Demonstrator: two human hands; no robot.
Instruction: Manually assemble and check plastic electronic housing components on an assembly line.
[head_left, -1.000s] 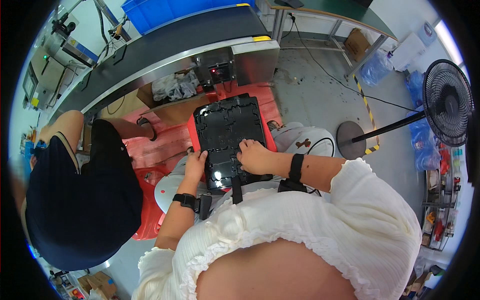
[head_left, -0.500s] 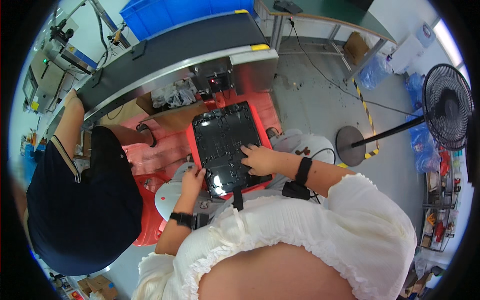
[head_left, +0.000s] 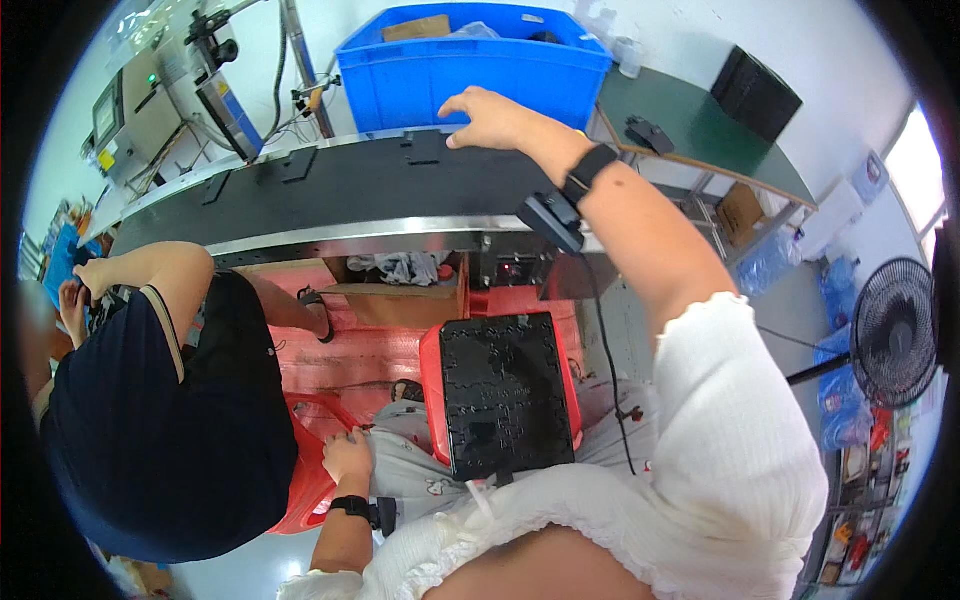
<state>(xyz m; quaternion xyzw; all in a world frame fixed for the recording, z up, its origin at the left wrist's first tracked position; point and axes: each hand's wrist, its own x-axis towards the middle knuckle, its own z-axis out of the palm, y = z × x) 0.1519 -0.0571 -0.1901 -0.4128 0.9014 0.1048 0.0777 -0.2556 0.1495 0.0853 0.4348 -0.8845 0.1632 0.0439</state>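
My right hand (head_left: 488, 118) is stretched out over the conveyor belt (head_left: 350, 190), its thumb and fingers apart with nothing held. Just left of its fingertips, a small flat black part (head_left: 421, 148) lies on the belt near the far edge. Lower left, my left hand (head_left: 347, 456) rests by my thigh beside a red plastic stool (head_left: 305, 470), fingers loosely out and holding nothing visible. Between my legs a black tray-like panel (head_left: 505, 400) with molded outlines sits on a red support (head_left: 436, 395); neither hand touches it.
Two more black parts (head_left: 298, 164) lie farther left on the belt. A blue bin (head_left: 470, 85) stands behind it. At left sits a co-worker in dark clothes (head_left: 170, 430). A fan (head_left: 893, 330) and green table (head_left: 670, 105) are at right; a cable hangs from my right wrist.
My right hand has left the black panel and reached up over the belt. My left hand has moved off the panel's edge to my thigh. The view has shifted toward the belt.
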